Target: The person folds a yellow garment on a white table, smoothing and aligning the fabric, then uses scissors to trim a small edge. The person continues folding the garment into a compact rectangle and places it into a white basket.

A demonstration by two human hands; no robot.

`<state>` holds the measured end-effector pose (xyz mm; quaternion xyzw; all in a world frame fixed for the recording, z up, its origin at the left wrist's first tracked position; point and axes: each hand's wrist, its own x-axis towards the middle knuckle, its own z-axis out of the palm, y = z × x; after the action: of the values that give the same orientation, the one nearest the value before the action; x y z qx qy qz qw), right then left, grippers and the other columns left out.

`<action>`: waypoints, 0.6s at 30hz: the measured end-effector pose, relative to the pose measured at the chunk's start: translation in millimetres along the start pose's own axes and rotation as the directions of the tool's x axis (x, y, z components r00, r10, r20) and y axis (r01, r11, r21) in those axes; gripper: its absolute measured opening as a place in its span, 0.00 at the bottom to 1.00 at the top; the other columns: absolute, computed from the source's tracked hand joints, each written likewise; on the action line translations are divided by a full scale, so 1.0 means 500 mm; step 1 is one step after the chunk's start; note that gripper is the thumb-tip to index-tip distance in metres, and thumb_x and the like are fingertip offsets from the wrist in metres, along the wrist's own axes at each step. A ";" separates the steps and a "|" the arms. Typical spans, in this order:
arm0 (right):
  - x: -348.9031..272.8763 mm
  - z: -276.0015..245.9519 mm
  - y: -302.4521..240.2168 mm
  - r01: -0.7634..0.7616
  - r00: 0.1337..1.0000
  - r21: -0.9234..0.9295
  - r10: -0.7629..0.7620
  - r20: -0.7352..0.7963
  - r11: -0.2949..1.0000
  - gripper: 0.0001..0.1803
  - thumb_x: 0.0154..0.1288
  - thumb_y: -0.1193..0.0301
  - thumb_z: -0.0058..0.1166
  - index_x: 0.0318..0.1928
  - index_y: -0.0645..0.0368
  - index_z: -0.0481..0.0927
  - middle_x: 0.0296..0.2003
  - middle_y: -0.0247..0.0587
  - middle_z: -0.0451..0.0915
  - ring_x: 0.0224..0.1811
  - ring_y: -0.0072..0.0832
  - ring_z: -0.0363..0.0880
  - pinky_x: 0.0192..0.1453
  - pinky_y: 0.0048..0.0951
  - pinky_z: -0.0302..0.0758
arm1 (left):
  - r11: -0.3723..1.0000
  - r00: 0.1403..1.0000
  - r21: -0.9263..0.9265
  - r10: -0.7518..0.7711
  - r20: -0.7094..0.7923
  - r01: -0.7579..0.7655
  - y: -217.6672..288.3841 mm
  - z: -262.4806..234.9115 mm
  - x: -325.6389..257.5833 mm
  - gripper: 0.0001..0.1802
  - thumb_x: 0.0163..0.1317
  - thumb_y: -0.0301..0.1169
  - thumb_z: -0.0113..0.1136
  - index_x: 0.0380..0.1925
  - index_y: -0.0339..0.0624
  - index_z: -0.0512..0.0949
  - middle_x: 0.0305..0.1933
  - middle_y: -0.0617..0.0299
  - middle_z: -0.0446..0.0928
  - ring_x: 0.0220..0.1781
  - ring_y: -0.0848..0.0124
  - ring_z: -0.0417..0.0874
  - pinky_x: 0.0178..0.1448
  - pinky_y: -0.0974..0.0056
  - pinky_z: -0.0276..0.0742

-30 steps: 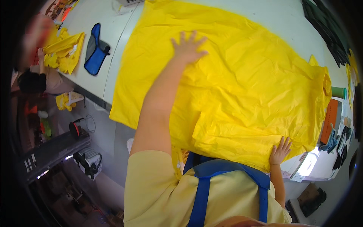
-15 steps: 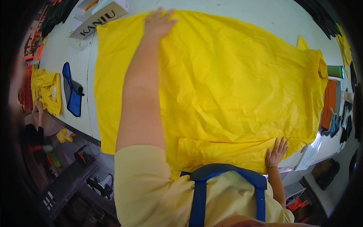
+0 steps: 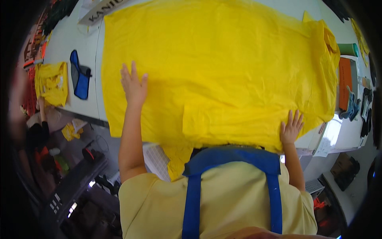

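A large yellow garment of smooth, creased fabric (image 3: 223, 59) lies spread over the white table in front of me. Its near edge has a folded-over strip, which looks like a sleeve (image 3: 234, 125). My left hand (image 3: 134, 85) is over the left part of the cloth, fingers spread, holding nothing; whether it touches the fabric I cannot tell. Flat on the near right end of the folded strip rests my right hand (image 3: 291, 127), its fingers stretched out. The garment's right end is bunched up (image 3: 328, 44).
Left of the garment lies a blue and black cloth piece (image 3: 81, 75). Farther left, a co-worker's hand (image 3: 41, 104) is at another yellow garment (image 3: 51, 83). A white box (image 3: 101, 11) stands at the far left. An orange box (image 3: 345, 83) and green roll (image 3: 349, 49) sit right.
My left hand has drawn back from the far edge of the garment toward me and to the left. My right hand stays on the folded strip. The whole view has shifted.
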<state>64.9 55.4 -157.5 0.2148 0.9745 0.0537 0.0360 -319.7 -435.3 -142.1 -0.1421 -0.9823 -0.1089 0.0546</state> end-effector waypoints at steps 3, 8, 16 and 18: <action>-0.020 0.025 0.002 -0.019 0.999 -0.021 0.018 -0.045 1.000 0.32 0.66 0.50 0.41 0.69 0.44 0.59 0.72 0.42 0.49 0.73 0.52 0.41 0.71 0.60 0.39 | 0.936 0.939 -0.176 0.325 0.112 -0.304 0.119 -0.067 -0.119 0.31 0.64 0.49 0.49 0.68 0.61 0.58 0.74 0.48 0.48 0.75 0.51 0.47 0.73 0.42 0.41; -0.016 0.023 -0.004 -0.021 1.000 -0.031 0.020 -0.024 0.999 0.33 0.66 0.49 0.42 0.70 0.42 0.57 0.72 0.39 0.47 0.74 0.51 0.40 0.71 0.60 0.40 | 0.961 0.957 0.269 -0.020 0.288 -0.061 0.016 0.033 -0.272 0.32 0.65 0.50 0.48 0.68 0.67 0.56 0.74 0.48 0.46 0.75 0.51 0.46 0.74 0.42 0.39; -0.096 -0.043 0.091 0.232 0.968 0.475 -0.153 -0.199 0.849 0.28 0.63 0.67 0.51 0.64 0.45 0.65 0.67 0.41 0.59 0.72 0.47 0.49 0.72 0.52 0.45 | 0.197 0.310 -0.543 -0.942 0.125 0.817 -0.045 -0.060 -0.412 0.43 0.59 0.31 0.62 0.70 0.51 0.49 0.69 0.46 0.52 0.67 0.47 0.60 0.62 0.46 0.66; -0.173 -0.052 0.134 0.236 0.971 0.320 -0.209 -0.114 0.918 0.27 0.58 0.72 0.52 0.60 0.46 0.69 0.64 0.40 0.65 0.71 0.46 0.53 0.72 0.49 0.47 | -0.167 0.176 -0.739 -0.915 0.363 0.653 -0.058 -0.070 -0.433 0.45 0.57 0.25 0.62 0.70 0.52 0.48 0.67 0.47 0.56 0.62 0.50 0.68 0.55 0.50 0.74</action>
<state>168.6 76.8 -119.8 0.1033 0.9884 -0.1069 -0.0326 -119.3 -528.4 -143.6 0.5162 -0.6494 -0.5562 0.0500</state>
